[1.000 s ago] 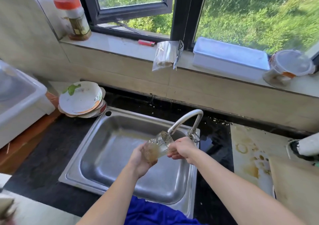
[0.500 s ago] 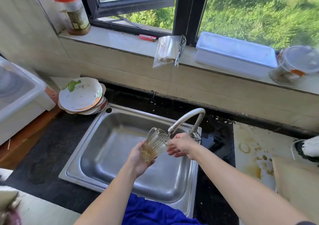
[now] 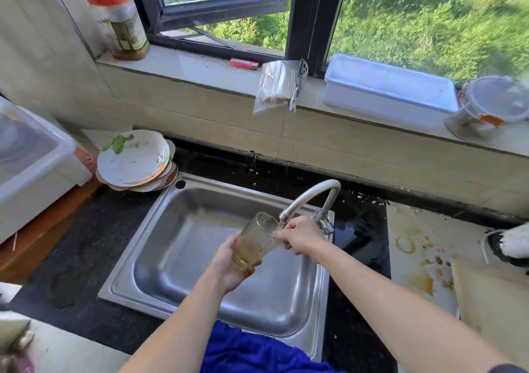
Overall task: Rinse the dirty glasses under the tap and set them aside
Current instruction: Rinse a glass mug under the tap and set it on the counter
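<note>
Glass point(image 3: 254, 242) gripped in left hand point(image 3: 229, 269), right hand point(image 3: 300, 238) pinching rim, under tap point(image 3: 310, 196)

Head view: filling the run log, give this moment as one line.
step: rinse | left hand: grips glass, tilted at tap | right hand: curled at rim, grip unclear | place: over sink

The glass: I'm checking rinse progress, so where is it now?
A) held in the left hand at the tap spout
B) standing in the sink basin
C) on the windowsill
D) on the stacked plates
A: the left hand grips the glass by its base, rim near the tap spout.
</note>
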A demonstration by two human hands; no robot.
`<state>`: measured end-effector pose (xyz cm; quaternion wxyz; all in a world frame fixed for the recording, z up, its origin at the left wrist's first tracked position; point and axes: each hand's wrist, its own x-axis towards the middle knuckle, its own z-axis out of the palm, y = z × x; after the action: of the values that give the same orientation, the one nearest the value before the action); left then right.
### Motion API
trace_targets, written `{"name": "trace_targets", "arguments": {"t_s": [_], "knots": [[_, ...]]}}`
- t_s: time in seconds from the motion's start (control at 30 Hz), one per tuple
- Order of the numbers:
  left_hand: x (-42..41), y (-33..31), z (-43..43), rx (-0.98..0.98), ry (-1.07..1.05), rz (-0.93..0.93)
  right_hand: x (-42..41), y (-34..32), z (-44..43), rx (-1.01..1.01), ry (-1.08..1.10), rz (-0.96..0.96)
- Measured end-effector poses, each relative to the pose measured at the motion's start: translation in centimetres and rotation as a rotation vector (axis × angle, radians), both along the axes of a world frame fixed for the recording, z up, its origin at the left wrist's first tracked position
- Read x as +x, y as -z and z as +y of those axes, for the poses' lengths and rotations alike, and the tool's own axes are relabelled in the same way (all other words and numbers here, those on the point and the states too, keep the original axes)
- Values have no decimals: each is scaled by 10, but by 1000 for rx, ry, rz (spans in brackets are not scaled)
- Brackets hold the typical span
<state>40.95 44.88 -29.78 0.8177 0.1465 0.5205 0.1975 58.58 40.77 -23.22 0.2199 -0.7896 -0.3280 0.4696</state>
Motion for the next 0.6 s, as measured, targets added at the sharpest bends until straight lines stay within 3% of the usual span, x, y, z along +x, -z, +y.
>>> {"name": "trace_targets", "arguments": {"t_s": [0.07, 0.2, 0.37, 0.53, 0.6], "knots": [[1, -1, -2, -10, 17, 20, 1, -1, 2, 36, -35, -63], [-2, -5, -5, -41, 60, -46, -2, 1, 2, 55, 39, 127], [2, -12, -1, -15, -138, -174, -4, 1, -3, -29, 77, 187], [0, -6, 0, -35, 36, -20, 1, -6, -4, -38, 18, 195], [2, -8, -3, -45, 67, -51, 1, -4, -1, 7, 28, 199]]}}
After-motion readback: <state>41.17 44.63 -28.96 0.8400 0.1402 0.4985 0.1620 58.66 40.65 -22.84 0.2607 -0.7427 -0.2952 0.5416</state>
